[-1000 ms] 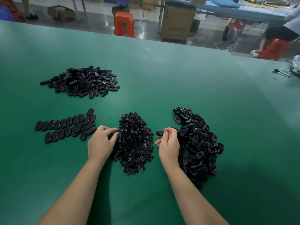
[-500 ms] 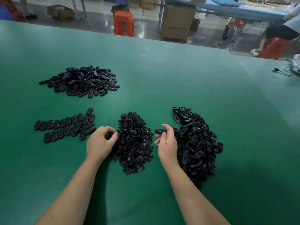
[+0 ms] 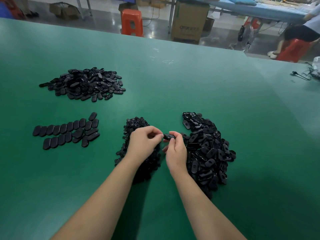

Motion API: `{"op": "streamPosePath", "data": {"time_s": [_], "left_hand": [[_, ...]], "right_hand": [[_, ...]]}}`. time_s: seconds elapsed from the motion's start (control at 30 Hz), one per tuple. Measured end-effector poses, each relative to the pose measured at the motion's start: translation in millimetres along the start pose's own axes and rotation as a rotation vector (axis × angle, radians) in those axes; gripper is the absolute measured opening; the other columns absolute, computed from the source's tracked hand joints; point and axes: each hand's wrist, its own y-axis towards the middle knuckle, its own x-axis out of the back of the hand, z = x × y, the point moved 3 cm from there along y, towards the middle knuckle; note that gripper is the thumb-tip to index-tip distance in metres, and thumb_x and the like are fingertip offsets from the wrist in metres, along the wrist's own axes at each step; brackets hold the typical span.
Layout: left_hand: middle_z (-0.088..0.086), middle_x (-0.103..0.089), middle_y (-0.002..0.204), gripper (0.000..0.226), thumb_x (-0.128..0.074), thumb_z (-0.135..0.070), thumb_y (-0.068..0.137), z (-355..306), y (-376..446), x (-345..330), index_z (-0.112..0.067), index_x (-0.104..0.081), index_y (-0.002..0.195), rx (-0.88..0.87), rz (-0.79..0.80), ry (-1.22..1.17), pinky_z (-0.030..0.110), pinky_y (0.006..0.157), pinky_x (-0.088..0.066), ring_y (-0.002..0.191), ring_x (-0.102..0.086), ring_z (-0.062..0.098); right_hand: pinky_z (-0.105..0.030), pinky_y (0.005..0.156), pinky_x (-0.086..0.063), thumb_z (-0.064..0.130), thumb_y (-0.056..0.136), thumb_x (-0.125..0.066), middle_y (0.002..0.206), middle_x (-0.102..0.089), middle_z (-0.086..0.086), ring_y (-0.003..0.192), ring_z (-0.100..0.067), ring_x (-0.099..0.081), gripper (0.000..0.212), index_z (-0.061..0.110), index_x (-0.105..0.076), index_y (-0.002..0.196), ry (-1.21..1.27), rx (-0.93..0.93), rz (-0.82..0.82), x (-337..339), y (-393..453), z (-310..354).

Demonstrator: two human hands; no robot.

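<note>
Green table (image 3: pixel 173 80): right hand (image 3: pixel 177 151) grip pinches black oval shell (image 3: pixel 169 136); left hand (image 3: pixel 144 144) grip curled beside it, contents unclear.

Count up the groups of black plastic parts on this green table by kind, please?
Loose heaps of black plastic parts: 3 (far left, middle, right)
Laid-out batch of flat black oval pieces: 1
Single black oval piece pinched in the right hand: 1
Total: 5
</note>
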Motion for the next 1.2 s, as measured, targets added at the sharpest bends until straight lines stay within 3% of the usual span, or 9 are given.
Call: {"op": "streamPosePath", "data": {"time_s": [0.2,0.4,0.57,0.73,0.93,1.2], "left_hand": [[0.003,-0.073,0.067,0.01,-0.073,-0.008,0.086,-4.0,6.2,-23.9,-0.015,-0.076,0.08,0.268,0.075,-0.223,0.026,0.05,-0.043,0.043,-0.048,0.018],[-0.002,-0.074,0.072,0.016,-0.071,-0.008,0.088,-3.9,12.0,-29.5,-0.019,-0.074,0.077,0.244,0.078,-0.103,0.024,0.047,-0.048,0.038,-0.057,0.013],[-0.007,-0.071,0.07,0.016,-0.07,-0.01,0.084,-11.6,15.4,-31.3,-0.023,-0.071,0.074,0.19,0.031,0.08,0.021,0.048,-0.053,0.044,-0.063,0.007],[-0.005,-0.072,0.074,0.013,-0.067,-0.01,0.085,-15.3,14.6,-29.5,-0.019,-0.073,0.078,0.184,0.035,0.115,0.033,0.063,-0.061,0.059,-0.07,0.016],[-0.004,-0.072,0.078,0.012,-0.065,-0.007,0.088,-17.4,11.7,-29.4,-0.014,-0.074,0.085,0.164,-0.003,0.114,0.037,0.068,-0.062,0.066,-0.07,0.017],[-0.005,-0.073,0.08,0.013,-0.065,-0.009,0.09,-16.9,9.0,-32.1,-0.014,-0.077,0.088,0.158,-0.034,0.109,0.034,0.071,-0.06,0.065,-0.07,0.015]], "right_hand": [[-0.049,0.088,-0.052,0.015,0.106,-0.038,0.106,-0.071,-0.011,0.097,-0.03,-0.066,0.026,0.022,-0.057,0.122,-0.006,-0.016,-0.018,2.5,0.4,-0.7],[-0.049,0.089,-0.052,0.016,0.107,-0.037,0.108,-0.07,-0.008,0.098,-0.03,-0.065,0.027,0.022,-0.057,0.124,0.002,-0.025,-0.007,1.9,-0.7,1.0],[-0.037,0.081,-0.05,0.015,0.106,-0.038,0.096,-0.064,0.016,0.09,-0.006,-0.061,0.024,0.026,-0.057,0.114,-0.023,-0.004,-0.016,3.3,-0.7,1.6],[-0.038,0.082,-0.051,0.015,0.106,-0.038,0.097,-0.062,0.018,0.094,-0.015,-0.062,0.023,0.027,-0.057,0.114,-0.029,-0.003,-0.021,3.6,-1.4,3.5],[-0.032,0.08,-0.045,0.015,0.106,-0.042,0.098,-0.063,0.015,0.094,-0.013,-0.06,0.022,0.02,-0.06,0.117,-0.024,0.001,-0.041,4.3,-0.5,2.8],[-0.032,0.081,-0.047,0.017,0.106,-0.044,0.105,-0.067,0.008,0.095,-0.013,-0.061,0.019,0.021,-0.059,0.116,-0.016,-0.004,-0.031,6.6,-1.7,3.4]]}}
